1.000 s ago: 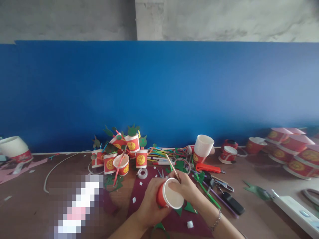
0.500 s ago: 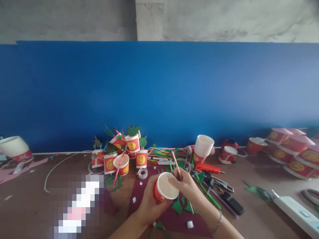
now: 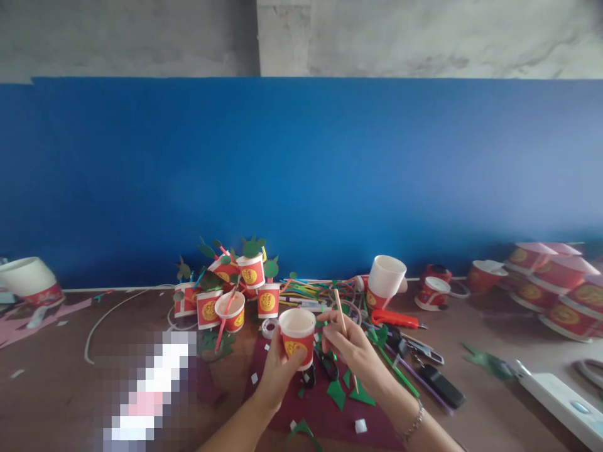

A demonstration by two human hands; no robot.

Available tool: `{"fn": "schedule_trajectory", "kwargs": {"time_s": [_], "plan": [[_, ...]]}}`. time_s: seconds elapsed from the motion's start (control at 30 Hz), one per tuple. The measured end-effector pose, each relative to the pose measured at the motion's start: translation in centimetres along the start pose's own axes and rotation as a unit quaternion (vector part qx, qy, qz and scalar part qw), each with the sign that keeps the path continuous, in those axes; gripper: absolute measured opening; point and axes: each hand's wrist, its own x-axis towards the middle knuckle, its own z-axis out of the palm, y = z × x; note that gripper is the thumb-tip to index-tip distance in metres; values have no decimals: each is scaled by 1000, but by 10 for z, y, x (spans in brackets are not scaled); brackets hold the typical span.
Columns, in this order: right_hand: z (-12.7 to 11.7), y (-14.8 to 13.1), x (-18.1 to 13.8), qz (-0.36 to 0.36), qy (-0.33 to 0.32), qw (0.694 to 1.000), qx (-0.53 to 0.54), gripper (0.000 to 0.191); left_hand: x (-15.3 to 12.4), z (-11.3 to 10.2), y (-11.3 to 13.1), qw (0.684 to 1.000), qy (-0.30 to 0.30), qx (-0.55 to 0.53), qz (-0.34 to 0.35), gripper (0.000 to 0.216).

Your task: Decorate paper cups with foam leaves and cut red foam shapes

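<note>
My left hand (image 3: 277,375) is closed around a small red paper cup (image 3: 296,336) with a yellow emblem, held upright above a dark red felt sheet (image 3: 325,411). Just to the right of the cup, my right hand (image 3: 351,349) pinches a thin wooden stick (image 3: 340,312) that points up and away. The stick is outside the cup. Black-handled scissors (image 3: 325,367) and green felt leaf shapes (image 3: 336,394) lie on the sheet below my hands.
A pile of red cups with green leaves and straws (image 3: 230,282) stands at the back left of centre. Coloured straws (image 3: 306,292), a tape roll (image 3: 268,326), a stack of white cups (image 3: 385,279), a red cutter (image 3: 396,319) and more red cups (image 3: 556,282) lie to the right.
My left hand has turned the cup from tilted with its mouth toward me to upright and lifted it. The stick in my right hand has come out of the cup's mouth.
</note>
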Motion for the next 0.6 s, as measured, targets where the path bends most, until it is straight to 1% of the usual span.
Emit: {"fn": "schedule_trajectory", "kwargs": {"time_s": [0.1, 0.17, 0.27, 0.33, 0.47, 0.57, 0.6], "plan": [[0, -1, 1, 0, 30, 999, 17, 34, 3, -1, 3, 992, 45, -87, -74, 49], [-1, 0, 2, -6, 41, 999, 14, 34, 5, -1, 7, 983, 50, -127, -123, 44], [-1, 2, 2, -15, 33, 999, -30, 33, 7, -1, 12, 969, 60, -156, -183, 48], [0, 3, 2, -23, 19, 998, -64, 33, 8, -1, 14, 963, 71, -166, -199, 50], [4, 6, 1, -34, -5, 993, -111, 31, 8, 0, 16, 961, 81, -174, -200, 50], [7, 9, 0, -45, -12, 990, -130, 31, 8, -1, 13, 961, 82, -163, -206, 52], [6, 10, 0, -49, -8, 989, -136, 33, 8, -1, 12, 965, 80, -153, -198, 53]]}}
